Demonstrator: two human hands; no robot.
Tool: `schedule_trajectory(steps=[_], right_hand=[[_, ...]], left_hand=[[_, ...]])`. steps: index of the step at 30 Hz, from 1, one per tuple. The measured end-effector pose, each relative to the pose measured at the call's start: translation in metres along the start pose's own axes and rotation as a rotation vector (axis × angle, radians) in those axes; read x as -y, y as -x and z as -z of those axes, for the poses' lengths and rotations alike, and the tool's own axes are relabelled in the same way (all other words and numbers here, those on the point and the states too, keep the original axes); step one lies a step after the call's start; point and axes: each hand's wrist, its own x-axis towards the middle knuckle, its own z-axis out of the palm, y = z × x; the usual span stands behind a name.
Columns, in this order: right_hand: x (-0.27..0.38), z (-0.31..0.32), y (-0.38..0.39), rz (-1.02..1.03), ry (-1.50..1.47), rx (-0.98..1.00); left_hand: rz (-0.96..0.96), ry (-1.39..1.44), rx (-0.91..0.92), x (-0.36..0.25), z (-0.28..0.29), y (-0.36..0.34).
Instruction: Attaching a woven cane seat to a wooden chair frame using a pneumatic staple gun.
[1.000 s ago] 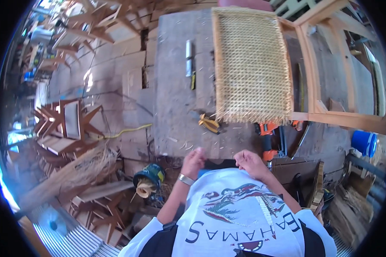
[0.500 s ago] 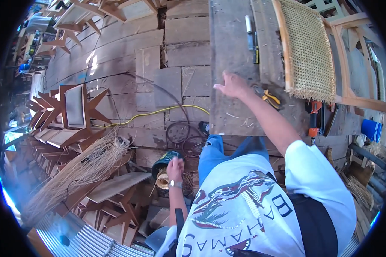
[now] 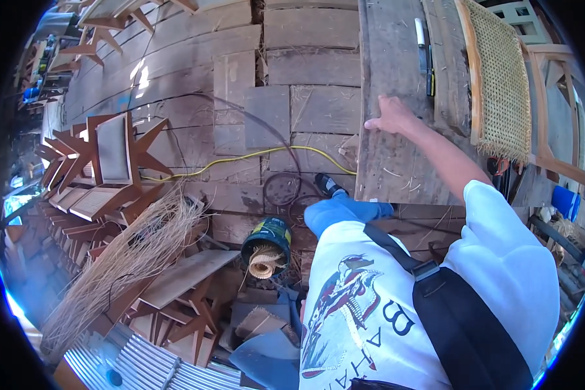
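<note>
From my head feed, I see the right hand (image 3: 391,117) at the table (image 3: 406,174), woven panel (image 3: 504,88) to its right, bucket (image 3: 271,230) lower left.

Yellow cable (image 3: 260,153) on plank floor (image 3: 313,68), wooden frames (image 3: 133,156), corrugated sheet (image 3: 143,357), blue bucket (image 3: 566,203)

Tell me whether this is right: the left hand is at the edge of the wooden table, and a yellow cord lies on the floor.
Wrong hand. The head view shows the right hand at the edge of the wooden table, and a yellow cord lies on the floor.
</note>
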Motion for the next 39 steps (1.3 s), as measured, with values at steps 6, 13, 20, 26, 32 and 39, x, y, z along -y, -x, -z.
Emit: schedule_trajectory(steps=[6, 13, 20, 26, 32, 39], right_hand=[[-0.003, -0.002, 0.003, -0.024, -0.020, -0.047], [0.001, 0.008, 0.000, -0.060, -0.002, 0.017], [0.000, 0.009, -0.006, -0.121, 0.002, 0.035], [0.011, 0.021, -0.001, -0.257, -0.126, 0.076], [0.022, -0.002, -0.004, -0.471, -0.226, 0.080], [0.038, 0.000, -0.004, -0.592, -0.211, 0.048]], left_hand=[[-0.363, -0.230, -0.001, -0.037, -0.057, 0.002], [-0.620, -0.653, 0.198, -0.262, -0.211, -0.043], [-0.966, -0.758, 0.600, -0.417, -0.425, 0.030], [-1.024, -1.239, 0.958, -0.475, -0.532, 0.020], [-1.117, -1.646, 0.909, -0.543, -0.604, -0.010], [-0.505, -1.019, 0.892, -0.621, -0.641, -0.068]])
